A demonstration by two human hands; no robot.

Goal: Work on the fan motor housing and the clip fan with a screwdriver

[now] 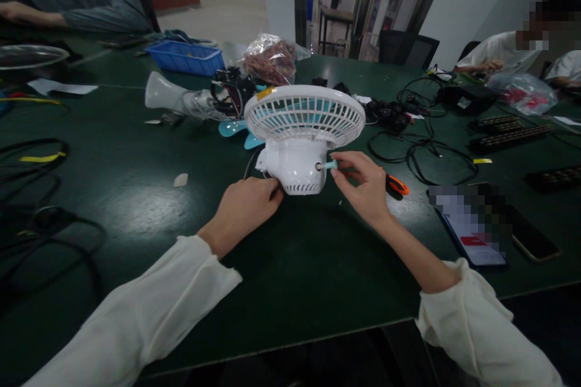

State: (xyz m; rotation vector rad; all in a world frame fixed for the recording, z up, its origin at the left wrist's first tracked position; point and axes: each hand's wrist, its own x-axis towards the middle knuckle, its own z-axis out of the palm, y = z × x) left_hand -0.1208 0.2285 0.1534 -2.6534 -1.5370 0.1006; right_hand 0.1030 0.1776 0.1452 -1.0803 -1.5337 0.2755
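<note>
A white fan head [299, 160] sits on the green table before me, its grille [290, 124] facing away and its rounded motor housing toward me. Curled at the housing's lower left side, my left hand [252, 205] grips the fan; its fingertips are partly hidden. Between thumb and finger, my right hand [363, 184] pinches a small light-blue knob [332, 164] with a thin shaft. The shaft's end is at a dark hole in the housing's right side; how deep it reaches I cannot tell. Light-blue blades [233, 128] show beyond the grille's left side.
Two phones [472, 236] lie at right, near an orange-and-black tool [397, 186]. Black cables [422, 151] spread beyond. Farther back are a blue basket [186, 59], a bag of reddish-brown parts [272, 60] and a grey-white fan stand [166, 94]. Other people sit across the table.
</note>
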